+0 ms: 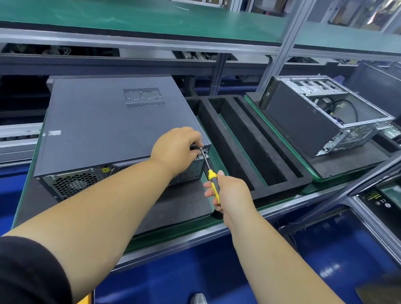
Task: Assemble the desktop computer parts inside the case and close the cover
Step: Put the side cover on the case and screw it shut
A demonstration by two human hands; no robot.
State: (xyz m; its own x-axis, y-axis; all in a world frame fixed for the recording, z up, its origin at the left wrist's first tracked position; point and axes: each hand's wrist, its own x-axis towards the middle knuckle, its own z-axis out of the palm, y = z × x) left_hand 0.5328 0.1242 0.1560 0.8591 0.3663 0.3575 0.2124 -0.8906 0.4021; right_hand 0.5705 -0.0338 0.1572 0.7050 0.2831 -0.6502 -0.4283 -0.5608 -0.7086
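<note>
A dark grey computer case (108, 125) lies on its side on a black foam pad, its cover panel on top and its rear panel with the fan grille facing me. My left hand (175, 148) rests on the case's near right corner, fingers curled over the edge at the screwdriver tip. My right hand (227, 194) grips the yellow-and-black handle of a screwdriver (211, 177). The metal shaft points up and left to the top right corner of the rear panel.
A black foam tray (241, 140) with long empty slots sits right of the case. Farther right, a second case (323, 115) stands open with cables showing. A green shelf (132, 15) runs above. Blue floor lies below the conveyor edge.
</note>
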